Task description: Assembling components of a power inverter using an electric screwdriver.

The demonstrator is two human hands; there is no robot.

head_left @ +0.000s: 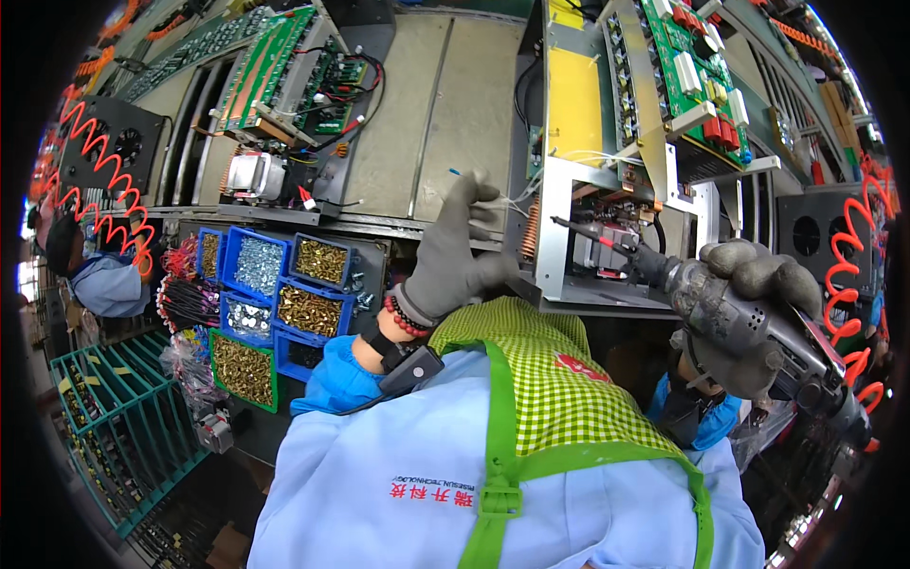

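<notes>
Right grey-gloved hand (761, 280) has fingers wrapped round a chunky dark-grey power screwdriver (713, 305), bit pointing across the silver metal chassis (555, 251); left grey-gloved hand (457, 261) is just beside that, fingers loosely spread, nothing gripped.

The person's left grip (460, 256), in a gray glove, has its fingers spread just beside an open metal chassis (557, 237) on the gray worktop (393, 142). Over on the right, the right grip (763, 275) is wrapped round a dark power driver (716, 308), its tip pointing left across the chassis; I can't tell whether they touch. Near the left forearm, blue bins (313, 283) and a green bin (276, 389) hold loose metal fasteners (244, 368).
</notes>
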